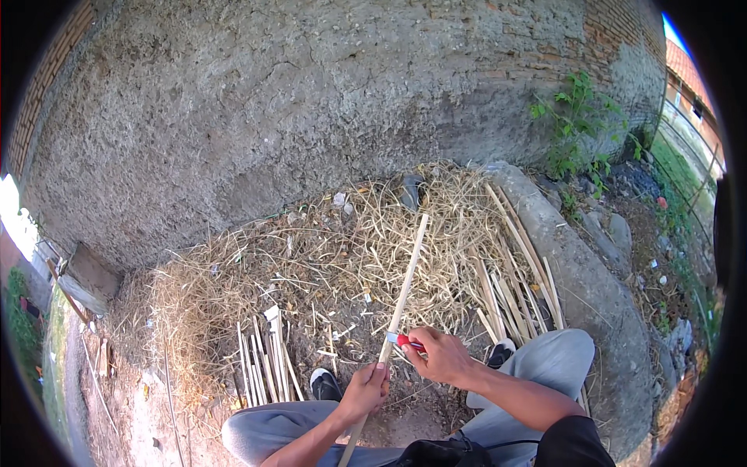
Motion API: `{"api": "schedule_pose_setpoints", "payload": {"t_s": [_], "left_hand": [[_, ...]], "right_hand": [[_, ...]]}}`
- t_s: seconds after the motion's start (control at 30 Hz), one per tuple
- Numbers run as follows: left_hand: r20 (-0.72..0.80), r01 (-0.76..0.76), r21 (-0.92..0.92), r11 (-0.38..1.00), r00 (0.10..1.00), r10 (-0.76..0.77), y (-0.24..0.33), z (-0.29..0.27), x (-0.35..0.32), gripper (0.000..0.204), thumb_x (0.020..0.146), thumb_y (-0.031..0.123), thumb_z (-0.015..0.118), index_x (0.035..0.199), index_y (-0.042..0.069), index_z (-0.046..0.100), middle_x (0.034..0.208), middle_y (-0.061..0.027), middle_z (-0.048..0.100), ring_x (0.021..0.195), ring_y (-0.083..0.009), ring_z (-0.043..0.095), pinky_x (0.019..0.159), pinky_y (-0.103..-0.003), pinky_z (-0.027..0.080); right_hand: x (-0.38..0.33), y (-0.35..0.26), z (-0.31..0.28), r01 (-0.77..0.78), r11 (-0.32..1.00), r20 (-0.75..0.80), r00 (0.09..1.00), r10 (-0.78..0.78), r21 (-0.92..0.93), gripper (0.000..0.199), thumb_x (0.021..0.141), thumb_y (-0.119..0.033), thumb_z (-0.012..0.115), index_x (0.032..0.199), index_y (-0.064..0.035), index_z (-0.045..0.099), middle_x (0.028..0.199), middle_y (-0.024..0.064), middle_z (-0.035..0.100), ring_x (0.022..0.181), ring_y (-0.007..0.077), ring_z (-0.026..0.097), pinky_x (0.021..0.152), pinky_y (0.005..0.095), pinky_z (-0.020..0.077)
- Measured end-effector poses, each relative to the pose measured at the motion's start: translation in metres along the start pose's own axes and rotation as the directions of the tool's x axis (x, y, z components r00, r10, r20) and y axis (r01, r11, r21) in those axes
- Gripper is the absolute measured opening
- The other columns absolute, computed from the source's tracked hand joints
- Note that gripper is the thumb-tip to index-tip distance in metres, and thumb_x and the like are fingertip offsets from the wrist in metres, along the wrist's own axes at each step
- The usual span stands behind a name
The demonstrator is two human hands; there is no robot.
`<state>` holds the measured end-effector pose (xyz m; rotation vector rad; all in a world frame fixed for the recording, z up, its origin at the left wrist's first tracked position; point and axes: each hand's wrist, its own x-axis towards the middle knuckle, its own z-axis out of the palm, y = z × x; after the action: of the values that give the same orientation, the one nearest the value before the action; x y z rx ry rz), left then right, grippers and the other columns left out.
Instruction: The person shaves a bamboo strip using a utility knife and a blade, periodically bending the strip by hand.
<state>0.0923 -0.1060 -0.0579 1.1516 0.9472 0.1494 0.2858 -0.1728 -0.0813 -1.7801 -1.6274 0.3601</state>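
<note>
A long, pale strip of split bamboo or wood slants away from between my knees toward the wall. My left hand is closed around its lower part. Just above and to the right, my right hand grips a red-handled knife. Its short, light-coloured blade lies against the strip, a little beyond my left fingers. Most of the handle is hidden in my right hand.
Pale curled shavings cover the ground before a rough wall. Several strips lie by my left foot, and more strips by my right. A concrete edge curves along the right, near a green plant.
</note>
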Motion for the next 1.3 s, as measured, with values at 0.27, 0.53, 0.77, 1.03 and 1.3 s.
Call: {"api": "schedule_pose_setpoints", "payload": {"t_s": [0.27, 0.53, 0.77, 1.03, 1.3], "left_hand": [[0.002, 0.026, -0.064, 0.998, 1.0, -0.026, -0.002, -0.003, 0.001, 0.033, 0.107, 0.035, 0.036, 0.091, 0.008, 0.046, 0.059, 0.0023, 0.036, 0.041, -0.0062, 0.03, 0.036, -0.026, 0.026], [-0.006, 0.027, -0.056, 0.998, 1.0, -0.028, -0.005, 0.0, -0.001, 0.03, 0.108, 0.033, 0.033, 0.093, 0.01, 0.045, 0.061, 0.0026, 0.033, 0.043, -0.0065, 0.028, 0.037, -0.025, 0.02], [-0.028, -0.053, 0.108, 0.993, 0.998, 0.057, -0.013, 0.002, -0.005, 0.031, 0.108, 0.031, 0.033, 0.091, 0.008, 0.044, 0.059, 0.0006, 0.036, 0.04, -0.0076, 0.032, 0.035, -0.026, 0.026], [-0.057, -0.017, 0.176, 0.984, 0.998, 0.027, -0.007, 0.004, -0.016, 0.038, 0.106, 0.038, 0.035, 0.09, 0.007, 0.049, 0.057, 0.0004, 0.044, 0.043, -0.0091, 0.043, 0.038, -0.028, 0.038], [-0.05, 0.032, 0.239, 0.97, 0.999, -0.021, -0.018, 0.005, -0.026, 0.039, 0.105, 0.037, 0.036, 0.088, 0.005, 0.05, 0.059, -0.0009, 0.048, 0.046, -0.0107, 0.046, 0.041, -0.03, 0.04]], "right_hand": [[-0.004, 0.006, 0.007, 0.164, 0.986, -0.162, 0.972, -0.168, -0.038, 0.014, 0.085, -0.018, 0.071, 0.09, -0.006, 0.067, 0.086, 0.0106, 0.068, 0.059, 0.0255, 0.067, 0.05, 0.0362, 0.0553], [-0.001, -0.001, 0.0, 0.1, 0.994, -0.092, 0.99, -0.103, -0.033, 0.014, 0.087, -0.022, 0.069, 0.087, -0.0081, 0.068, 0.081, 0.008, 0.067, 0.059, 0.0262, 0.066, 0.05, 0.037, 0.0545], [-0.001, -0.003, -0.005, 0.075, 0.997, -0.073, 0.994, -0.076, -0.019, 0.015, 0.087, -0.023, 0.069, 0.086, -0.0089, 0.068, 0.08, 0.0073, 0.068, 0.062, 0.0283, 0.067, 0.051, 0.0381, 0.0546], [0.001, -0.003, -0.003, 0.088, 0.996, -0.107, 0.99, -0.088, -0.01, 0.015, 0.087, -0.023, 0.07, 0.081, -0.0107, 0.065, 0.077, 0.0041, 0.068, 0.061, 0.0263, 0.066, 0.051, 0.0372, 0.0537], [0.01, 0.02, -0.002, 0.095, 0.995, -0.188, 0.977, -0.097, -0.017, 0.017, 0.087, -0.021, 0.07, 0.078, -0.0076, 0.064, 0.074, 0.0068, 0.067, 0.059, 0.0252, 0.066, 0.051, 0.0362, 0.0526]]}}
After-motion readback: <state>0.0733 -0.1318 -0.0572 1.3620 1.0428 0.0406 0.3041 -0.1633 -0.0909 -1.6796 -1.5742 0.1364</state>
